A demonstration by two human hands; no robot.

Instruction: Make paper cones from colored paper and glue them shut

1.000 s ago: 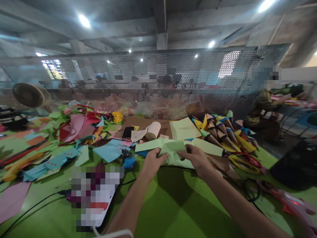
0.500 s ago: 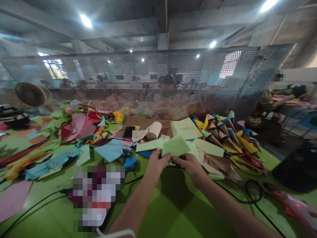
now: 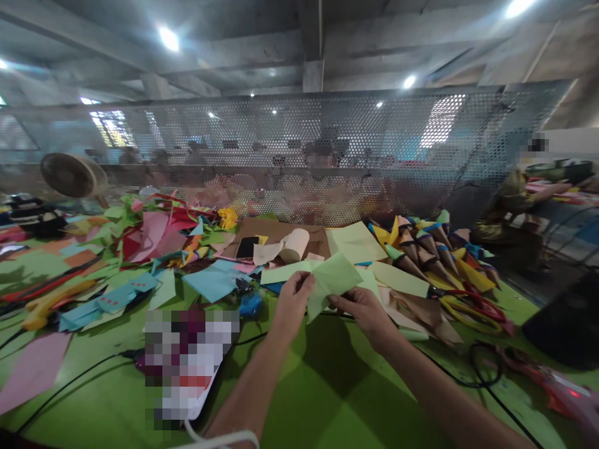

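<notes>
A light green sheet of paper (image 3: 333,279), creased through its middle, is held up above the green table between both hands. My left hand (image 3: 296,299) pinches its left edge, with the fingers closed. On the lower right edge, my right hand (image 3: 362,307) grips the paper between thumb and fingers. More pale green sheets (image 3: 354,242) lie just behind the hands. A cream paper roll (image 3: 294,245) rests on brown card beyond them, beside a dark phone (image 3: 247,247).
Colored paper scraps (image 3: 152,237) heap up at the left. Rolled paper cones (image 3: 423,249) stand behind scissors with yellow and red handles (image 3: 470,312) at right. A cable (image 3: 449,372) leads toward a red glue gun (image 3: 556,380). A perforated metal screen (image 3: 290,143) borders the table's back.
The green paper has tilted and spread so its lower flap shows more. My left hand has shifted up along its left edge. The whole view has moved slightly.
</notes>
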